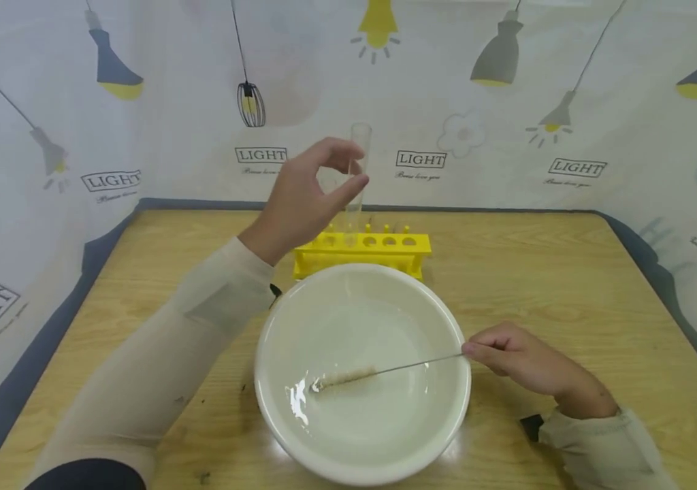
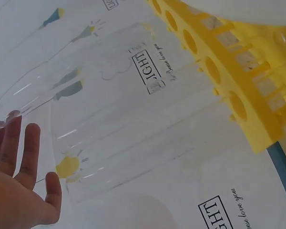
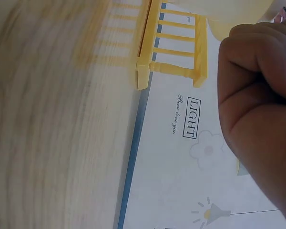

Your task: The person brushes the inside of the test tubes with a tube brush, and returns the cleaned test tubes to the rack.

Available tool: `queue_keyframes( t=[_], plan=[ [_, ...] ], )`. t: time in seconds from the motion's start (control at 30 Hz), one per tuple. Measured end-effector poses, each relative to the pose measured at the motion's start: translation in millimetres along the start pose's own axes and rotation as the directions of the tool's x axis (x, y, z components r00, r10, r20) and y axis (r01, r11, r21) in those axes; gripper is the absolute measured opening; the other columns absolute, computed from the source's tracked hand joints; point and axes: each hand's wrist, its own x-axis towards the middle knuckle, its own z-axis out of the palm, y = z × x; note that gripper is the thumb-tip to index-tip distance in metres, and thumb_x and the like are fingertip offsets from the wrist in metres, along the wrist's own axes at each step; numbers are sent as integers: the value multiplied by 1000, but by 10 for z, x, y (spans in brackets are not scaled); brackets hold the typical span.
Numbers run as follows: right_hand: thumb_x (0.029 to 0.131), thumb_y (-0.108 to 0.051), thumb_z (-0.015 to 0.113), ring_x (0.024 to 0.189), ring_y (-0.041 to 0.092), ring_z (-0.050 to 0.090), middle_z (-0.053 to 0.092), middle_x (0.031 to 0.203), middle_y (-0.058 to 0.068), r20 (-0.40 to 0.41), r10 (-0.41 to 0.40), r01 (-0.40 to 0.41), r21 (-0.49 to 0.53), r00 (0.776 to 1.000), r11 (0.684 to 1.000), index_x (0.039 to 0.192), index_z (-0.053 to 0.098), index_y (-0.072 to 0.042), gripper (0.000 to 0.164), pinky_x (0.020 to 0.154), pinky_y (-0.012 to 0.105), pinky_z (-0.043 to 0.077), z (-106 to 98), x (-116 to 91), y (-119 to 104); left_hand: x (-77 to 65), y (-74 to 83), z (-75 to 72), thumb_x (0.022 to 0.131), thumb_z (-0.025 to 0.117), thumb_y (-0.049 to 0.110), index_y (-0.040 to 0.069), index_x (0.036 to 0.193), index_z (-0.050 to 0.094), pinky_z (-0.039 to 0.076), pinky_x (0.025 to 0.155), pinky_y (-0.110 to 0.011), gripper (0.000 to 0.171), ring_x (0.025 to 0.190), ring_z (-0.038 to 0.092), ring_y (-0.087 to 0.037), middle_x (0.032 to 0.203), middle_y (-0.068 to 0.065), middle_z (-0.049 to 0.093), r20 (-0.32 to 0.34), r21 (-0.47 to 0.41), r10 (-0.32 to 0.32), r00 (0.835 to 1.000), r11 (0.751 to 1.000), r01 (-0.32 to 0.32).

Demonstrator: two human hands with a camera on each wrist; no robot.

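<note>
My left hand (image 1: 308, 190) pinches a clear glass test tube (image 1: 356, 204) between thumb and fingers. The tube stands nearly upright, its lower end overlapping the yellow test tube rack (image 1: 399, 243) in the head view. Beyond the fingers in the left wrist view, several clear tubes (image 2: 119, 157) lead toward the rack's holes. My right hand (image 1: 523, 361) holds the thin wire handle of a test tube brush (image 1: 348, 378) at the basin's right rim. The brush's brown bristles lie over the bottom of the white basin (image 1: 416, 313), where water glints. The right wrist view shows only the curled back of that hand.
The basin takes up the middle of the wooden table (image 1: 544, 272), with the rack right behind its far rim. Light cloth (image 1: 324, 41) printed with lamps hangs behind and at both sides. A small black piece (image 1: 531, 427) sticks out by the right cuff.
</note>
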Motion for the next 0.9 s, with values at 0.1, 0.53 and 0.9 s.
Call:
queue_keyframes(
  t=[0.1, 0.53, 0.9],
  plan=[
    [103, 3, 45, 49, 14, 30, 33, 58, 8, -6, 10, -10, -11, 1000, 1000, 102, 76, -6, 32, 41, 23, 29, 13, 9, -11, 51, -75, 38, 94, 71, 29, 13, 125, 63, 48, 99, -28, 36, 105, 62, -9, 113, 1, 71, -12, 45, 4, 1000, 999, -4],
    [105, -1, 43, 50, 19, 30, 34, 59, 8, 5, 53, -53, 3, 999, 999, 102, 77, -7, 34, 41, 29, 29, 22, 25, -17, 119, -277, 93, 92, 71, 40, 21, 114, 64, 21, 116, -55, 30, 103, 65, -13, 106, 7, 75, 44, 237, -169, 985, 959, 154],
    [105, -1, 43, 53, 21, 32, 36, 62, 9, 15, 54, -54, 19, 998, 998, 101, 76, -8, 34, 43, 31, 30, 45, 31, 1, 185, -288, 21, 86, 75, 49, 24, 96, 67, 43, 94, -38, 28, 85, 62, -7, 90, 13, 69, 219, 428, -222, 950, 897, 111]
  ],
)
